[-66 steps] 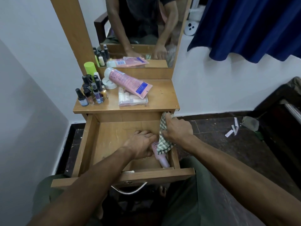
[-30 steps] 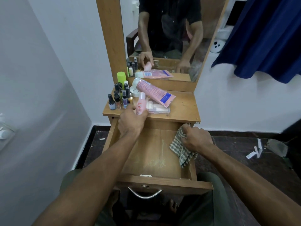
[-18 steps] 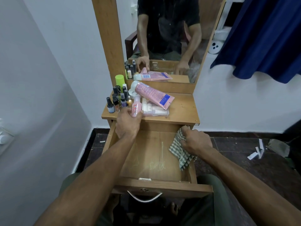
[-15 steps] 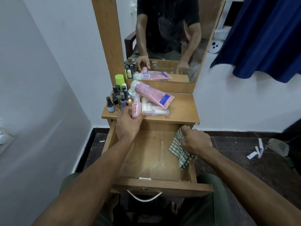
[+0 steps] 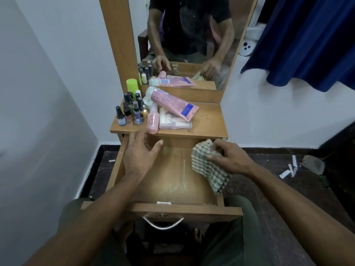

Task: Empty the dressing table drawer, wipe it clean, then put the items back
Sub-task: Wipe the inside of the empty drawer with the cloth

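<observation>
The wooden drawer (image 5: 178, 211) is pulled out, its floor bare apart from pale chalky marks. My left hand (image 5: 141, 154) hovers over its back left corner with fingers spread, holding nothing. Just beyond its fingertips a small pink bottle (image 5: 153, 120) lies on the dressing table top (image 5: 208, 121). My right hand (image 5: 230, 157) grips a green checked cloth (image 5: 209, 167) over the drawer's right side. Also on the top are a large pink tube (image 5: 172, 103), a clear case (image 5: 175, 121), several small dark-capped bottles (image 5: 130, 112) and a lime-capped can (image 5: 132, 85).
A mirror (image 5: 190, 35) rises behind the table top and reflects both hands. A white wall stands close on the left. A blue curtain (image 5: 311, 39) hangs at the upper right. Paper scraps (image 5: 289, 169) lie on the dark floor at right.
My left hand lifted the small pink bottle out of the drawer, laid it on the table top, let go and drew back over the drawer. My right hand kept hold of the cloth.
</observation>
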